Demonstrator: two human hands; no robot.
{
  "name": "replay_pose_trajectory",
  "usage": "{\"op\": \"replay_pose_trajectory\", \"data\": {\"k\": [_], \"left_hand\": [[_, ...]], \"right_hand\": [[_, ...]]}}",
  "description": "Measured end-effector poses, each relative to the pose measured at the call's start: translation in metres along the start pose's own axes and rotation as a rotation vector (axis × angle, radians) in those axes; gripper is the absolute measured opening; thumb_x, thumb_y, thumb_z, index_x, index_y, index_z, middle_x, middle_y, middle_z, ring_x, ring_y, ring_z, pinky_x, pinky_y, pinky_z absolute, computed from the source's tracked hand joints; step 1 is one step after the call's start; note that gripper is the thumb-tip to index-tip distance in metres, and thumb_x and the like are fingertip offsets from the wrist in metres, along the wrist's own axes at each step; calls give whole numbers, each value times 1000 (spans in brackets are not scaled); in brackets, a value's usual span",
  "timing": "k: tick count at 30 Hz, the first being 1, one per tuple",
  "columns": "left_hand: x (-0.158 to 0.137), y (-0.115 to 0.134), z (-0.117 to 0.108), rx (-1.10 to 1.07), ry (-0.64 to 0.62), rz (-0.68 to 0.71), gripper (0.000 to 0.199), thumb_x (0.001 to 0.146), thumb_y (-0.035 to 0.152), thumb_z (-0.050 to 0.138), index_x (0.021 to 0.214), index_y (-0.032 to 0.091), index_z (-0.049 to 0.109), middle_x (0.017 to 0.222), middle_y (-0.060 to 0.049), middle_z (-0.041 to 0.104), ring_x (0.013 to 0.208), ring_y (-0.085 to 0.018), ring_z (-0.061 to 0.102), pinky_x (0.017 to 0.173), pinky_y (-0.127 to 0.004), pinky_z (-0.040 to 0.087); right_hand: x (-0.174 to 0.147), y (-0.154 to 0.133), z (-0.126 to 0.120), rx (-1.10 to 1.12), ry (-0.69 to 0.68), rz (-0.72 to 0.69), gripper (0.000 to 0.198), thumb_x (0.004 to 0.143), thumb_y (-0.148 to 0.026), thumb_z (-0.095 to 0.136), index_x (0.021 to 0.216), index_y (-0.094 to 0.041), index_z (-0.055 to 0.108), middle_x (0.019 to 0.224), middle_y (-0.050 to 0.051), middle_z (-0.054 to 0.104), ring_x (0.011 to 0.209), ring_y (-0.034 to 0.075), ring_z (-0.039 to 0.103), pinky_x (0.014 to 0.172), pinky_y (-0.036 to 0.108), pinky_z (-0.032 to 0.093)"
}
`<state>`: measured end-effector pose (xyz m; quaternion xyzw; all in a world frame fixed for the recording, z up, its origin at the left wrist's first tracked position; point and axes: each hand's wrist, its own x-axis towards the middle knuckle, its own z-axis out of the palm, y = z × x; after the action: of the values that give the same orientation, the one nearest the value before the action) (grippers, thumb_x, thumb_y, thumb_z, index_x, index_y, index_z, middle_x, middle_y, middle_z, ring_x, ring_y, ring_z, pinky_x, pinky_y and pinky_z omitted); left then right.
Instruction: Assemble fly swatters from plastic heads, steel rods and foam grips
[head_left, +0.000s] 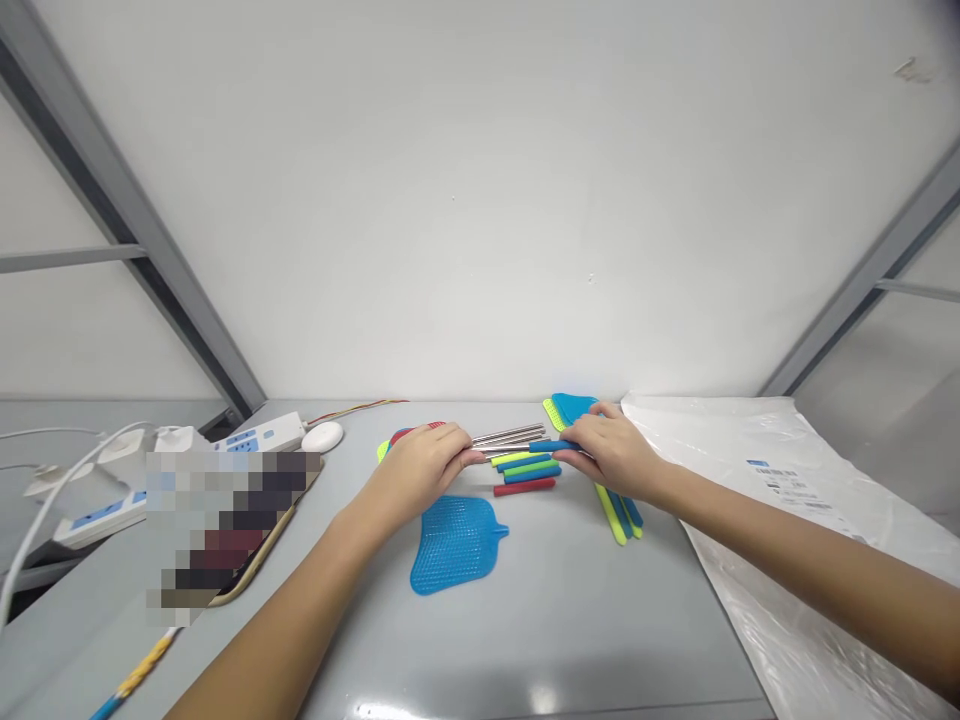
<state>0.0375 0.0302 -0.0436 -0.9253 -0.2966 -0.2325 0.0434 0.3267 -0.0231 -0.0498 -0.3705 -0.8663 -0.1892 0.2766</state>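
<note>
My left hand point(424, 465) is closed on a thin metal rod point(508, 448). Pinched in my right hand point(611, 452) is a blue handle sleeve point(546, 446), in line with the rod and meeting its right end. Just below them lie several loose yellow-green, blue and green sleeves and one red sleeve point(525, 488). More metal rods point(517, 433) rest behind. A blue fly swatter head point(455, 545) lies flat in front of my left hand. Partly hidden behind that hand are red and yellow-green swatter heads point(409, 436). Under my right hand are swatters with blue and yellow-green handles point(615, 515).
White power strips point(259, 437) with plugs and cables stand at the left, near a round white disc point(322, 437) and a blurred-out phone-like object point(240, 530). Clear plastic wrapping with a label point(795, 490) covers the right side. A pale wall point(480, 220) rises behind the grey table point(570, 640).
</note>
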Motion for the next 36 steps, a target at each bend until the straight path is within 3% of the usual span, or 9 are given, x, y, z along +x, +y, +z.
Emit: {"op": "replay_pose_trajectory", "data": {"k": [8,19,24,28,33,36], "left_hand": [[-2,8,2,-39,-60,-17,30,97,36,35,83,19,56,79,-3,61,73,-17,56,64,-27,39],[0,13,14,-15,-56,55,29,97,28,36,76,19,53,73,-2,60,68,-16,54,58,-27,33],[2,14,20,-67,-122,12,29,98,34,35,83,19,55,80,-2,63,73,-17,56,61,-27,35],[2,8,17,-34,-178,-42,31,98,37,34,81,20,54,78,-2,63,72,-18,56,61,-28,35],[-1,-9,11,-41,-117,-98,31,98,39,31,86,20,53,88,-3,63,77,-17,57,66,-27,38],[-2,-16,11,-48,-130,-102,32,98,39,30,84,20,52,88,-3,63,76,-17,57,65,-27,38]], "right_hand": [[-11,-12,9,35,37,120,19,93,-35,50,85,-19,55,65,0,57,60,13,48,67,29,36],[-20,-24,25,9,63,95,27,94,-35,48,74,-18,54,57,-1,50,54,12,41,59,28,30],[-19,-20,22,25,65,116,22,92,-37,53,82,-18,57,64,1,57,59,14,49,61,28,35],[-26,-16,20,170,45,203,18,92,-35,52,100,-20,57,84,5,66,71,15,57,65,28,42],[-34,-9,21,308,15,459,18,93,-37,49,103,-22,56,73,0,63,57,13,52,55,26,42],[-34,-7,23,354,-31,518,19,93,-39,48,98,-22,56,73,1,61,58,14,51,56,27,41]]}}
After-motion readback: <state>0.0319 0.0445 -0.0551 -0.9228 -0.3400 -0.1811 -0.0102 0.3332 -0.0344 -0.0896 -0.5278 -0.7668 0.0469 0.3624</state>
